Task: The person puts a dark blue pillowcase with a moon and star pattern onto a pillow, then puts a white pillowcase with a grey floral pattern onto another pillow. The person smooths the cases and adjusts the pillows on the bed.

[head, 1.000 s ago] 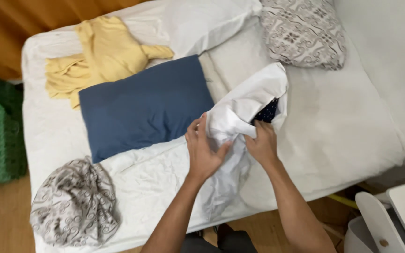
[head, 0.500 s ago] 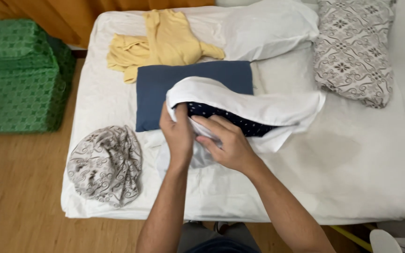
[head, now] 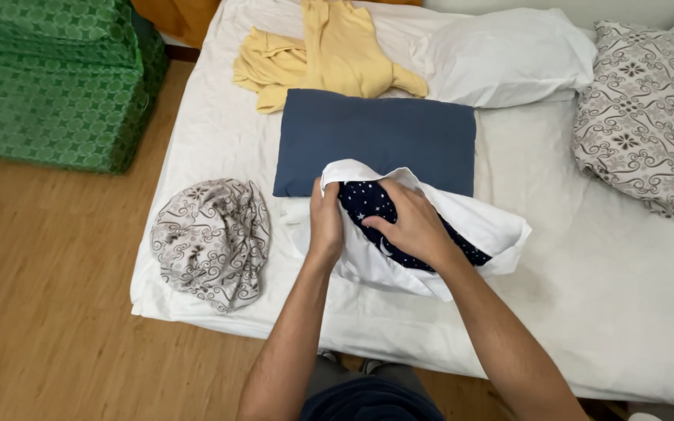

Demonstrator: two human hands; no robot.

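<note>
Since half a second ago the white pillowcase (head: 431, 253) has sunk from its wide, billowed arc in front of the hands to a lower heap on the bed (head: 587, 312), and the right hand (head: 411, 226) has gone deeper into its mouth. The left hand (head: 325, 222) is closed, pinching the case's left edge just beside the opening. The right hand is cupped, fingers curled onto the dark star-print pillow (head: 360, 201) that shows inside the opening, directly under its palm.

As I judge it, the stuffing is roughly half done: the starred cloth is still exposed at the mouth, and the case lies loose and rumpled to the right of the right hand.

By count: one white case in hand, one starred pillow. Just beyond the hands lies one plain blue pillow (head: 376, 136); farther beyond, one yellow garment (head: 329, 51) and one white pillow (head: 501, 58). Far right of the right hand sits one patterned pillow (head: 641, 117); left of the left hand, one crumpled patterned cover (head: 208, 238).
</note>
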